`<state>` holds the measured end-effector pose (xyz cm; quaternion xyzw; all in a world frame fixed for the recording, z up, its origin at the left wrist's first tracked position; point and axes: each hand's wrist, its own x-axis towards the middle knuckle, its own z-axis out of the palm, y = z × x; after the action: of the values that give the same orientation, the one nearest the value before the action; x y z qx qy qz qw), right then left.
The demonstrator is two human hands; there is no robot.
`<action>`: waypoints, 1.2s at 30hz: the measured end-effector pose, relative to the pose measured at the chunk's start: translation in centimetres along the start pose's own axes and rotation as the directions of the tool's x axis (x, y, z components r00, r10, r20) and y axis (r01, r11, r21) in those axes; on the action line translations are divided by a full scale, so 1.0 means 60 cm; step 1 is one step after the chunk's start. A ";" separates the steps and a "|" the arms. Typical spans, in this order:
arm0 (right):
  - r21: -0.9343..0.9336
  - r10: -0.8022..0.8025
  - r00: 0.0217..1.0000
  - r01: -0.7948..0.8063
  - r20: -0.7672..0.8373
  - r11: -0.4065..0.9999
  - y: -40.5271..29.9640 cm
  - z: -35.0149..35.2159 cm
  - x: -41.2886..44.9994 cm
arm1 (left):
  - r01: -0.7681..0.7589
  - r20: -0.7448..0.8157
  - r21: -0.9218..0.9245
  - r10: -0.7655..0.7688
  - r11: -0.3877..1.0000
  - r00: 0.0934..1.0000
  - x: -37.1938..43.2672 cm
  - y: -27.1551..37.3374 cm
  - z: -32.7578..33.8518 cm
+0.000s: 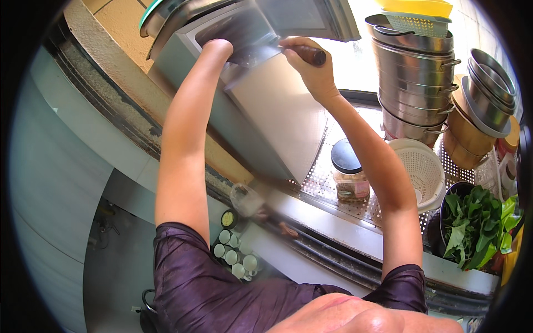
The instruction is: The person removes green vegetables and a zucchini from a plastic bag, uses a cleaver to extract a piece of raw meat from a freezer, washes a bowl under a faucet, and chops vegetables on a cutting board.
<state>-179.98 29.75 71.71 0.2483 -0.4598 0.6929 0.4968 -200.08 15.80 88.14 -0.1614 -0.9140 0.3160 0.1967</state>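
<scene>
Both arms reach up to a tall metal cabinet (270,112) at the top centre. My right hand (314,70) is closed around the dark handle (310,55) of a tool whose shiny blade-like part is blurred, so its kind cannot be told. My left arm runs to the opening (237,35) at the cabinet's top; the hand itself is hidden beyond the wrist. A raised metal lid or panel (308,21) stands behind the opening.
On the perforated metal shelf (308,187) stand a jar with a dark lid (347,156), a white plastic colander (420,170), stacked steel pots (412,79), nested bowls (491,91) and leafy greens (474,224). A window track (333,249) crosses below; several light-coloured lidded containers (233,254) sit lower down.
</scene>
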 end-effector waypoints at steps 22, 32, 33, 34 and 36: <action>-0.090 -0.050 0.999 0.049 -0.011 0.995 -0.041 -0.016 -0.016 | 0.026 -0.154 0.114 -0.008 0.993 0.988 0.001 -0.010 0.007; -0.078 -0.090 0.995 0.087 -0.040 0.993 -0.039 0.005 -0.033 | -0.183 -0.626 -0.335 -0.073 0.924 0.776 -0.180 -0.009 -0.089; -0.090 -0.084 0.995 0.079 -0.049 0.993 -0.047 0.014 -0.035 | -0.256 -0.751 -0.342 -0.099 0.904 0.653 -0.222 -0.023 -0.092; -0.109 -0.074 0.995 0.067 -0.065 0.992 -0.052 0.015 -0.038 | -0.225 -0.746 -0.329 -0.107 0.917 0.657 -0.248 -0.035 -0.090; -0.117 -0.102 0.994 0.097 -0.037 0.988 -0.067 0.016 -0.040 | -0.249 -0.808 -0.245 -0.055 0.937 0.586 -0.333 -0.055 -0.063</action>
<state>-175.50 28.14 71.81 0.2269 -0.4753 0.6447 0.5540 -181.51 6.92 87.84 -0.3676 -0.7549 0.0603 0.5398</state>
